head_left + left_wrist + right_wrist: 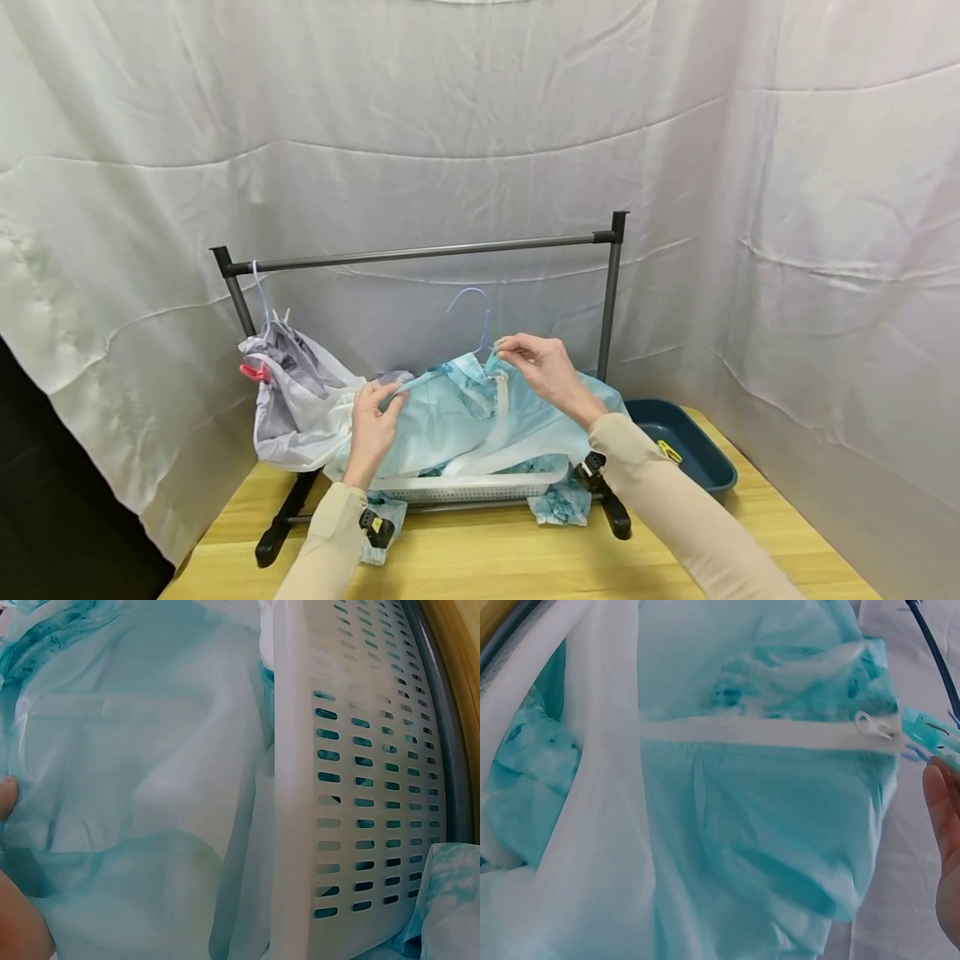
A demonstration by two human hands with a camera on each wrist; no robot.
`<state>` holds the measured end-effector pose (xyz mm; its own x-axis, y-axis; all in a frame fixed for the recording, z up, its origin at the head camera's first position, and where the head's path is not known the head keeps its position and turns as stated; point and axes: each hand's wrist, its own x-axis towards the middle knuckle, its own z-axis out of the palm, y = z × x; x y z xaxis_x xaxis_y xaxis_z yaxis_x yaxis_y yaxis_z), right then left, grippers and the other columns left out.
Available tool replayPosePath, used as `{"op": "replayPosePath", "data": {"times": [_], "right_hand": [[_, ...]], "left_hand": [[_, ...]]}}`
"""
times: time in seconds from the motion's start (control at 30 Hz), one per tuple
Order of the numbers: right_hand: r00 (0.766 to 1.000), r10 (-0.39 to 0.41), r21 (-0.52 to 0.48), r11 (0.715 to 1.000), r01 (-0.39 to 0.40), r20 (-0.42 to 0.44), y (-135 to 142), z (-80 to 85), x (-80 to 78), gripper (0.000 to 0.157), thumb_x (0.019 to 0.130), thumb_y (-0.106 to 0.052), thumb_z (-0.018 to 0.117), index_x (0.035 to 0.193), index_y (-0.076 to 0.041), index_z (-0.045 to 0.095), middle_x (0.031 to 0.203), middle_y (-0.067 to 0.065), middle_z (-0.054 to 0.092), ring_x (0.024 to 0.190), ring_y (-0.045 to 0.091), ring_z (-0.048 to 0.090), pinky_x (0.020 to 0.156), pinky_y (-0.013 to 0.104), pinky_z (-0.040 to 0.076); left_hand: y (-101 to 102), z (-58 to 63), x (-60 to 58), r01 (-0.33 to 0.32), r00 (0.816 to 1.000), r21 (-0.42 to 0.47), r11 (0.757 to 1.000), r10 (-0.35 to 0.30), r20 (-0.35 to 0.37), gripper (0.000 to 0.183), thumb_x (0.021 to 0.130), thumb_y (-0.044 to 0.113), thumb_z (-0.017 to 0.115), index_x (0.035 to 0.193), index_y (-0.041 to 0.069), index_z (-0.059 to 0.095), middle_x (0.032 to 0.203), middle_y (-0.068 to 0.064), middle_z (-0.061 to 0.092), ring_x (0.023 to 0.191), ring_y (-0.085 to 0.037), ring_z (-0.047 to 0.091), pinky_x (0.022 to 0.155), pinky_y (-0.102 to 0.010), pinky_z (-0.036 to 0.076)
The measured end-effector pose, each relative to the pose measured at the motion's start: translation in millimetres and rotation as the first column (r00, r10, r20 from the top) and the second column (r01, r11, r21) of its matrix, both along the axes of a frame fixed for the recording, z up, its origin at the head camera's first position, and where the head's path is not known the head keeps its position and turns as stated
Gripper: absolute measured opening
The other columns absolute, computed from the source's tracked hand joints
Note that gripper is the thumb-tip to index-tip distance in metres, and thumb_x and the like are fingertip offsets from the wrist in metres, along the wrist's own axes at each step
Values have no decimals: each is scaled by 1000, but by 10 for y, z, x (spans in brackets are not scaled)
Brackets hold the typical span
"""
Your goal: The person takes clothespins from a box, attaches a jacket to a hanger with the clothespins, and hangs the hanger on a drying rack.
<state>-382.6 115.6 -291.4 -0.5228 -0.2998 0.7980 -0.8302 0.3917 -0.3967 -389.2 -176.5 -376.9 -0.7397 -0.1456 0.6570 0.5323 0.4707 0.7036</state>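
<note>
A light-blue zip jacket (450, 421) with a tie-dye pattern drapes over the white basket, around a blue hanger (486, 321) whose hook sticks up past the collar, off the rail. At the jacket's left shoulder, my left hand (372, 427) pinches the fabric between thumb and fingers. My right hand (550, 371) pinches a teal clothespin (930, 733) at the collar, close to the top of the white zipper (780, 733). Whether the clothespin's tips bite the fabric, I cannot tell. In the left wrist view only parts of the fingers (19, 922) show.
A black clothes rack (420, 254) stands on the wooden table (480, 550). At its left hangs a grey-white garment (303, 408) with a red clip (255, 372). The white perforated basket (292, 825) sits low in the rack. A dark-blue tub (708, 442) holds a yellow clip (669, 452).
</note>
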Motion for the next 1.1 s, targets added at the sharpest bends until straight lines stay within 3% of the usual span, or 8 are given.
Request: {"op": "replayPosePath", "data": {"times": [0.23,0.5,0.73,1.1], "right_hand": [[1000,5,3,1000,-5,11,-172,-27,-61,15,91,-16,69,102,-9,76,100,3,75,91,16,72,80,26,56],[999,-22,-4,1000,22,37,-284,45,-71,12,92,-19,69,101,-19,77,97,-2,75,88,8,70,77,25,55],[1000,7,-14,1000,-7,19,-375,92,-79,13,91,-17,70,101,-12,77,97,2,76,90,14,72,79,24,56],[998,58,111,992,-56,-20,-539,198,-98,13,93,-15,67,102,-12,76,96,2,75,87,11,71,78,22,55]], "left_hand": [[9,-33,-10,2,1000,2,1000,-2,-5,26,94,13,67,117,1,71,91,-10,49,93,-20,41,87,-40,38],[12,5,7,-8,1000,-11,1000,8,-24,26,93,11,67,116,1,71,90,-10,49,92,-20,41,88,-41,38],[10,-5,9,-19,1000,-12,1000,19,-21,25,92,11,68,115,0,71,89,-10,49,91,-20,40,85,-39,37],[27,-19,-12,-10,999,-11,1000,9,-40,24,93,11,67,114,0,72,89,-10,49,90,-20,39,83,-38,36]]}}
